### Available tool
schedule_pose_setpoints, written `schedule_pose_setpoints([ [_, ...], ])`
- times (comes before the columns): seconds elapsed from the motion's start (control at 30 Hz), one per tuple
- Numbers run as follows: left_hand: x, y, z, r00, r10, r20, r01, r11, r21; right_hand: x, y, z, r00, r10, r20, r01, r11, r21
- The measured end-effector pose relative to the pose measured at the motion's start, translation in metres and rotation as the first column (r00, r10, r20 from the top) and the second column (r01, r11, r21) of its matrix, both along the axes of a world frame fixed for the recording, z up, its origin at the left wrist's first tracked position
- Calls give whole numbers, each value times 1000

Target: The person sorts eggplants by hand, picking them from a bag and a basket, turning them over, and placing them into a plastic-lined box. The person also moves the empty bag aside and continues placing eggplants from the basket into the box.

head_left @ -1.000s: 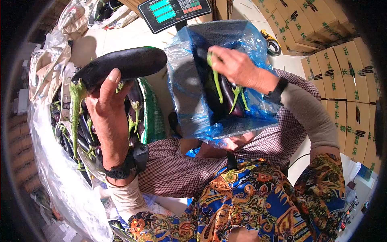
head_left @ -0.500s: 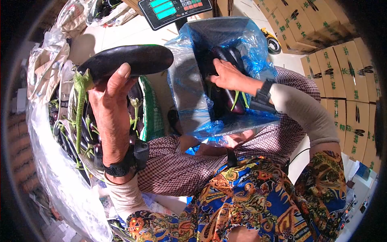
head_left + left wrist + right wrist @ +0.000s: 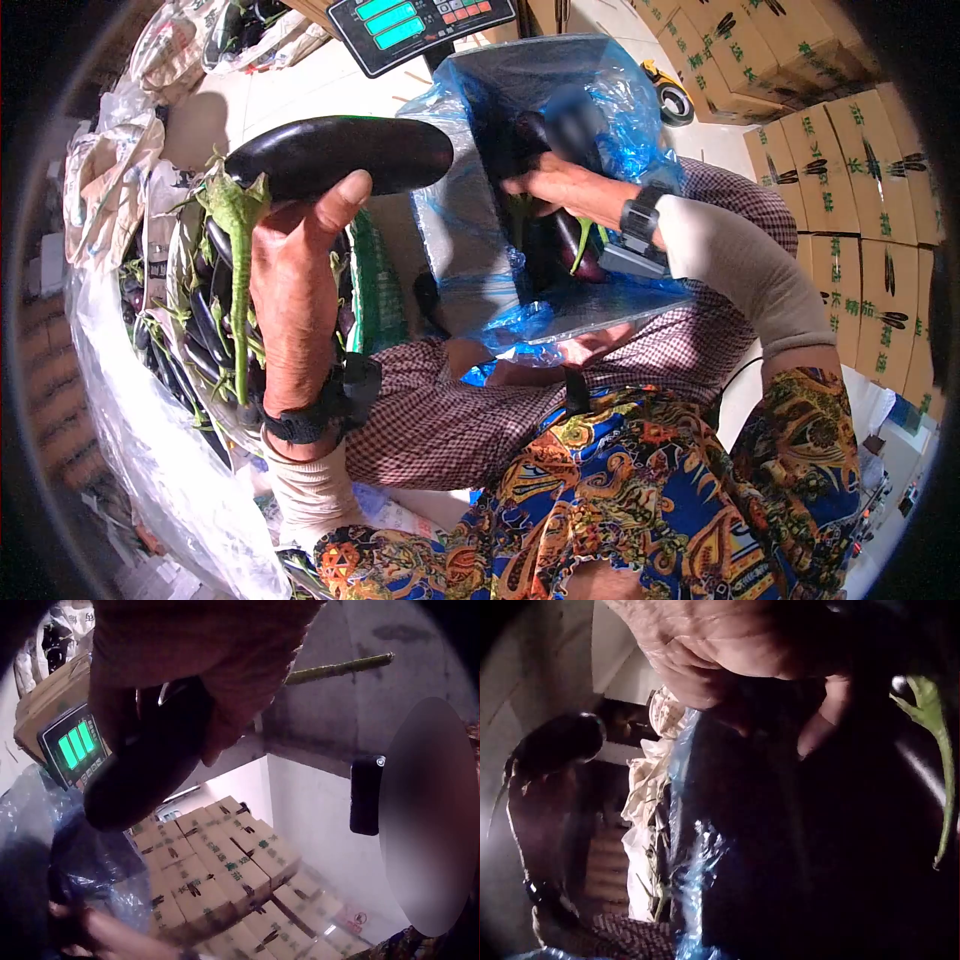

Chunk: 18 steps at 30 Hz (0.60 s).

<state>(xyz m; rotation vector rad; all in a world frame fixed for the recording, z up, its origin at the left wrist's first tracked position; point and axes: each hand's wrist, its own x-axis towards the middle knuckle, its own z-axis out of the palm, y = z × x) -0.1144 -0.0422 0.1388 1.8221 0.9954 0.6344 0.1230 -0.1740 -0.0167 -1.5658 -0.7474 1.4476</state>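
Observation:
A large dark eggplant [image 3: 340, 157] lies level in my left hand [image 3: 298, 270], thumb on its near side, its green stem [image 3: 238, 300] hanging down at the left. In the left wrist view the same eggplant [image 3: 150, 765] hangs beneath the fingers. My right hand [image 3: 572, 190] reaches inside a box lined with blue plastic [image 3: 455, 215], fingers among eggplants [image 3: 590, 252] there. In the right wrist view its fingers [image 3: 821, 727] point down into deep shadow, a green stem [image 3: 937, 735] beside them; whether they grip anything is hidden.
A scale display [image 3: 400, 25] stands beyond the box. Sacks of eggplants [image 3: 205, 330] fill the left side, with clear plastic [image 3: 130, 400] around them. Printed cartons [image 3: 840, 180] are stacked at the right, and a yellow and black tape roll [image 3: 672, 98] lies before them.
My left hand and its eggplant have moved right, towards the box. My right hand has gone lower into the box, and the green-stemmed eggplant by its fingers now lies deeper inside.

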Motion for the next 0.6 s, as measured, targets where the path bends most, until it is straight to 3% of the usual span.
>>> schedule_pose_setpoints([
  [0.13, 0, -3, 0, 1000, -3, 17, 4, 999, -46, 11, -10, -30, 992, 124, 31, -122, 990, -68],
  [0.17, 0, -2, 1, 1000, -4, -4, 4, 999, -51, 14, -13, -37, 994, 100, 54, -93, 989, -116],
  [0.23, -1, -1, 1, 1000, 0, 0, 0, 998, -65, 9, -7, -10, 993, 61, 103, -39, 978, -206],
  [0.3, 0, -1, -2, 999, 13, 49, -9, 996, -84, 24, -13, 2, 996, 91, 6, -90, 989, -121],
  [0.4, 6, 6, -17, 983, -124, 134, 118, 992, 50, 37, -29, 38, 995, 93, -25, -95, 991, -93],
  [0.53, 29, -9, -26, 928, -205, 311, 234, 971, -57, 55, -44, 82, 988, 147, -37, -151, 978, -148],
  [0.57, 32, -10, -32, 941, -260, 216, 255, 965, 51, 57, -47, 91, 988, 150, -25, -152, 977, -152],
  [0.6, 35, -11, -41, 919, -298, 258, 297, 954, 45, 58, -51, 95, 988, 152, -15, -153, 976, -154],
])
